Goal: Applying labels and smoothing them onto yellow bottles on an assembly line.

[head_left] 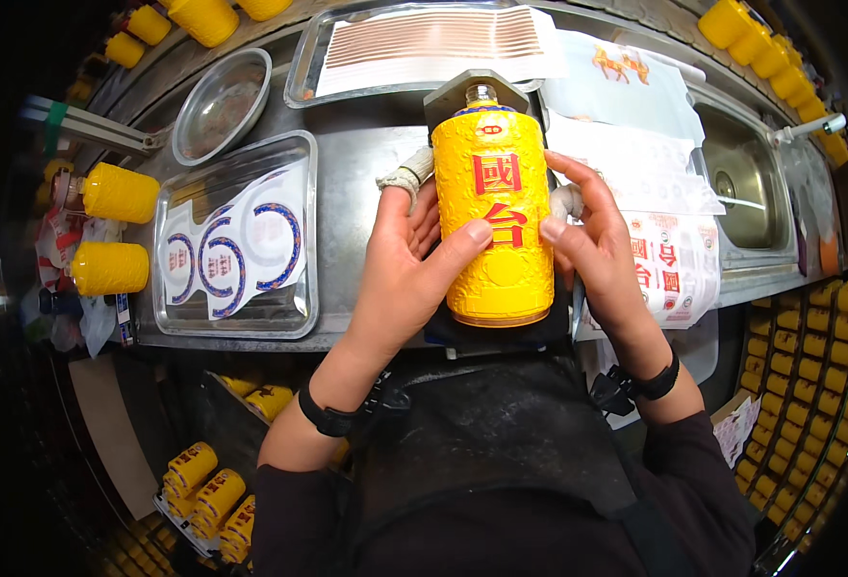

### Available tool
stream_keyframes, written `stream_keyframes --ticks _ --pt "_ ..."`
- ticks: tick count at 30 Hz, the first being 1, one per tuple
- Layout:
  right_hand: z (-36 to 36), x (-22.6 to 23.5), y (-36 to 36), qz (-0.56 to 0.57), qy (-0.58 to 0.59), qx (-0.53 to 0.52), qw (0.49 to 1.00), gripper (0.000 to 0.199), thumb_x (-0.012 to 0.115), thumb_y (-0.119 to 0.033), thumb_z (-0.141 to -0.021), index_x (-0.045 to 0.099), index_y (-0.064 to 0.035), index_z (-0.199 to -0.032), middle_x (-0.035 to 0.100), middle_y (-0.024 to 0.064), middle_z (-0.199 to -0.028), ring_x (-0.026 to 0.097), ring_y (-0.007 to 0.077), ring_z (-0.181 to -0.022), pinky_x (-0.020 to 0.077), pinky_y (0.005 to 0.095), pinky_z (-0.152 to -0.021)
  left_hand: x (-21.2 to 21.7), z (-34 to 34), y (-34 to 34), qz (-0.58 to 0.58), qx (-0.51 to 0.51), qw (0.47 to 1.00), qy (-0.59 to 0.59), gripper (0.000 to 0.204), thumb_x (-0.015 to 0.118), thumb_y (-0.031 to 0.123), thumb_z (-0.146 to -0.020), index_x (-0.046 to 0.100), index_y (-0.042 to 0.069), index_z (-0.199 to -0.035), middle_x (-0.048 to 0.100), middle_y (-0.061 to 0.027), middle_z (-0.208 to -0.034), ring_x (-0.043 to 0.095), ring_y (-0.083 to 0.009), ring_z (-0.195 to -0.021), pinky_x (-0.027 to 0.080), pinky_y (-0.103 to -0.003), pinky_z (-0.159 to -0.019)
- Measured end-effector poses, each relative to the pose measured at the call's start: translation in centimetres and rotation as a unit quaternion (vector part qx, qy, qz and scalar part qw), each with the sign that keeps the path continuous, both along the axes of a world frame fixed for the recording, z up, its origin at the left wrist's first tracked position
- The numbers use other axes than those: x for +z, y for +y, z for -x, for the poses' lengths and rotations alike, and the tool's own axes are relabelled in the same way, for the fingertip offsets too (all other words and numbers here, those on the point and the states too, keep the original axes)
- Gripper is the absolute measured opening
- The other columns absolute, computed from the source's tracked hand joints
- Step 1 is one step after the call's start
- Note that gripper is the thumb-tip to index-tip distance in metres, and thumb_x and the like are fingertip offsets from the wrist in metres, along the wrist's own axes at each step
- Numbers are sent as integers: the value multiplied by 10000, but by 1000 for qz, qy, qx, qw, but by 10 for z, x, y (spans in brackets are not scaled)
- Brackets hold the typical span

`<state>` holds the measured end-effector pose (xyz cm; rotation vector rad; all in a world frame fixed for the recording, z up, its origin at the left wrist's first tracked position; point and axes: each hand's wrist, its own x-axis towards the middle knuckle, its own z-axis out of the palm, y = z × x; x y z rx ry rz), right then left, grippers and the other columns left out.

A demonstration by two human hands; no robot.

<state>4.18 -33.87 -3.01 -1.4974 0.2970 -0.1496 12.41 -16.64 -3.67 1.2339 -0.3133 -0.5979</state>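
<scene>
Both hands are pressing on a tall yellow embossed ceramic bottle [493, 216] that is lying on a dark block-shaped cradle [486, 91] at the front of the steel counter [366, 163], its clear glass neck pointing away from the person. The left hand [400, 269] is cupping the bottle's left flank, its fingers [424, 216] half curled and its thumb lying across the front near the lower red character, while the right hand [602, 255] is flanking the other side with its fingers [578, 183] spread and its thumb tip pressing on the same red mark; neither hand is fully closing, both are bracing and smoothing. To do this well, I judge the thumbs should be working outward from the middle of the red label with even pressure, the bottle staying square in the cradle so nothing is creeping or wrinkling. As for containers, a shallow rectangular steel tray [169, 317] to the left is holding curved white collar labels with blue and red borders [241, 250]; a second steel tray [303, 72] further back is carrying a sheet of thin brown strips [424, 38]; a round steel bowl [222, 101] beside it is looking nearly empty, though its contents are hard to tell. A steel sink basin [741, 183] on the right is sitting empty of bottles, and more yellow bottles [116, 192] are lying at the counter's left edge.
</scene>
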Motion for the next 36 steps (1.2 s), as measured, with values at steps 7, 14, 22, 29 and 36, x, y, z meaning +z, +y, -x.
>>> stream_keyframes --ticks 7,14,22,29,36 --pt "-13 -4 6 -5 -11 -49 999 575 683 -153 -846 380 -9 -1312 597 159 -1047 660 130 -762 524 210 -628 5 -2 -15 14 27 999 18 496 689 109 -849 334 -26 -1168 530 -219 -1220 572 -224 -1118 489 -326 -924" --pt "-16 1 3 20 0 -43 999 575 693 -165 -841 385 -4 -1300 615 162 -1019 667 139 -751 523 210 -609 4 -5 -15 21 28 999 -2 542 683 122 -857 337 -20 -1249 538 -201 -1222 574 -212 -1115 482 -315 -929" --pt "-39 7 1 43 -29 -60 997 545 723 -172 -818 435 25 -1237 628 158 -1007 672 153 -783 538 225 -642 6 -21 -23 61 30 997 45 528 640 111 -893 318 -40 -1284 534 -206 -1220 575 -210 -1104 491 -305 -917" --pt "-41 2 2 10 -35 -52 998 519 719 -168 -824 441 21 -1219 626 165 -1013 672 157 -784 543 234 -650 4 -20 -23 68 34 997 34 486 627 131 -908 334 -34 -1258 550 -193 -1203 586 -201 -1083 500 -304 -907" --pt "-42 2 -1 35 -36 -47 998 496 715 -164 -823 454 20 -1204 616 152 -1019 662 156 -826 543 239 -667 5 -21 -23 63 34 996 48 470 630 124 -903 341 -32 -1240 563 -198 -1180 594 -197 -1066 509 -297 -887"
